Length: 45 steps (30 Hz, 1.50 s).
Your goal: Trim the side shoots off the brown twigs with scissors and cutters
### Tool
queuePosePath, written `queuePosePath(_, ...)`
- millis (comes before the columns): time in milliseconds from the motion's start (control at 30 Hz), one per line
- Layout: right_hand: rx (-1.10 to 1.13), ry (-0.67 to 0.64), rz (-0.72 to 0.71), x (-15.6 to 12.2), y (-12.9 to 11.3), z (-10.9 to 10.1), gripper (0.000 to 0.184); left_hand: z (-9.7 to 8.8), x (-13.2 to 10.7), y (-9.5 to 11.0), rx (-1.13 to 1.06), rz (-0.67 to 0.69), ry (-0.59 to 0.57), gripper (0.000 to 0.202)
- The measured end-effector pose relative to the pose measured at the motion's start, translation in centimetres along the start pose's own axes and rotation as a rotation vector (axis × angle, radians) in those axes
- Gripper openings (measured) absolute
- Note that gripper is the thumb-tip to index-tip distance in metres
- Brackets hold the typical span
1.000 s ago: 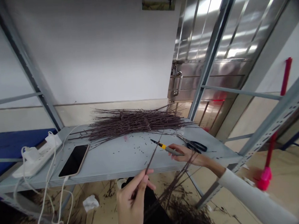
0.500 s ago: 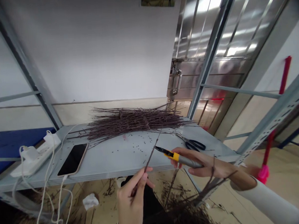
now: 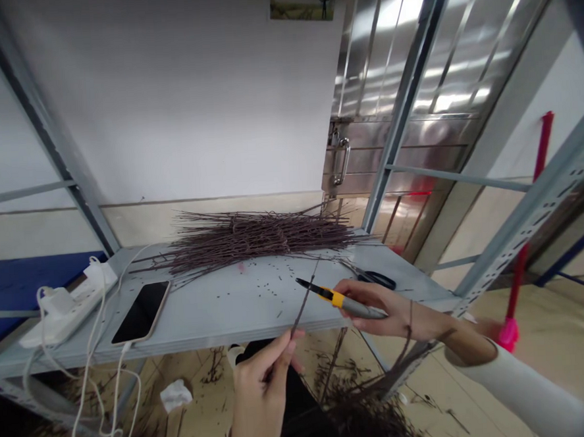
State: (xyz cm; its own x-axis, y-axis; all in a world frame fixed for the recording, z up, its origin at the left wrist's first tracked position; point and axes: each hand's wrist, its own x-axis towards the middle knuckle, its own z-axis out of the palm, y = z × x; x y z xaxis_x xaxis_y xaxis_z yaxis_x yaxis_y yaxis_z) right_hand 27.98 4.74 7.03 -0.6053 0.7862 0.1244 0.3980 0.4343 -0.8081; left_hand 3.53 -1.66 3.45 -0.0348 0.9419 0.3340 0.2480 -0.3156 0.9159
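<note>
My left hand [image 3: 261, 405] at the bottom middle pinches a thin dark twig [image 3: 304, 301] between thumb and fingers, with the twig rising toward the shelf. My right hand [image 3: 391, 311] grips a slim yellow-and-grey utility knife [image 3: 344, 301], whose black tip crosses the twig in view. I cannot tell whether they touch. A loose strand of twig drapes across my right wrist. Behind the knife, black-handled scissors [image 3: 375, 279] lie partly hidden by my right hand. A large pile of dark twigs [image 3: 258, 240] lies across the shelf.
The grey metal shelf [image 3: 228, 311] is dotted with small twig bits. A phone [image 3: 140, 311] and a white power strip [image 3: 67, 310] with white cables lie on its left. Twigs [image 3: 368, 425] and a crumpled tissue [image 3: 175, 395] lie on the floor below. Steel uprights frame the shelf.
My right hand moved right, then back left, bringing the knife tip across the twig. My left hand rose slightly, and the scissors are now more hidden.
</note>
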Motion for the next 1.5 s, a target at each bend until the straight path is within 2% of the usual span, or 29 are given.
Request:
queuePosePath(200, -0.224, 0.148, -0.010, 0.6, -0.3, 0.3, 0.028, -0.3, 0.0, 0.1, 0.032, -0.021, -0.049, 0.032)
queuePosePath(333, -0.455, 0.260, -0.052, 0.7, -0.1, 0.8, 0.031, -0.1, -0.3, 0.0, 0.043, -0.080, -0.077, 0.037)
queuePosePath(500, -0.741, 0.461, -0.115, 0.5, 2.2, 2.0, 0.042, 0.8, -0.8, 0.5, 0.008, -0.185, 0.004, 0.040)
queuePosePath(600, -0.887, 0.541, -0.127, 0.5, 3.7, 2.4, 0.039, 1.2, -1.1, 0.9, -0.042, -0.208, 0.004, 0.039)
queuePosePath(700, -0.905, 0.582, -0.091, 0.7, 4.5, 2.8, 0.033, 1.4, -1.3, 1.2, -0.083, -0.229, -0.002, 0.038)
queuePosePath(800, -0.737, 0.580, -0.087, 0.7, 4.4, 3.4, 0.038, 1.6, -1.2, 1.0, -0.102, -0.240, 0.019, 0.038)
queuePosePath(867, -0.525, 0.482, -0.042, 0.6, 4.0, 4.0, 0.037, 1.7, -1.1, 0.6, -0.115, -0.233, 0.024, 0.039)
queuePosePath(1000, 0.004, 0.291, 0.075, 0.3, 3.4, 5.2, 0.015, 1.3, -0.3, -0.5, -0.150, -0.181, 0.002, 0.037)
queuePosePath(1067, 0.281, 0.213, 0.092, 0.1, 3.1, 5.6, 0.021, 0.8, 0.3, -0.9, -0.153, -0.158, 0.026, 0.035)
queuePosePath(1133, 0.529, 0.072, 0.090, -0.1, 2.8, 5.9, 0.033, 0.4, 0.8, -1.2, -0.147, -0.142, 0.037, 0.032)
queuePosePath(1200, 0.701, -0.058, 0.080, -0.3, 2.3, 6.2, 0.041, 0.4, 1.2, -1.3, -0.171, -0.135, -0.035, 0.030)
queuePosePath(1300, 0.867, -0.197, 0.041, -0.5, 1.6, 6.5, 0.043, 1.0, 1.3, -1.6, -0.277, -0.149, -0.198, 0.035)
queuePosePath(1367, 0.942, -0.266, 0.043, -0.5, 1.5, 6.4, 0.041, 1.3, 1.1, -1.8, -0.330, -0.152, -0.239, 0.038)
queuePosePath(1433, 0.902, -0.243, 0.049, -0.5, 1.4, 6.1, 0.039, 1.3, 0.8, -2.0, -0.328, -0.147, -0.214, 0.037)
queuePosePath(1500, 0.699, -0.096, 0.038, -0.6, 1.2, 5.4, 0.035, 1.0, 0.6, -2.1, -0.261, -0.133, -0.136, 0.034)
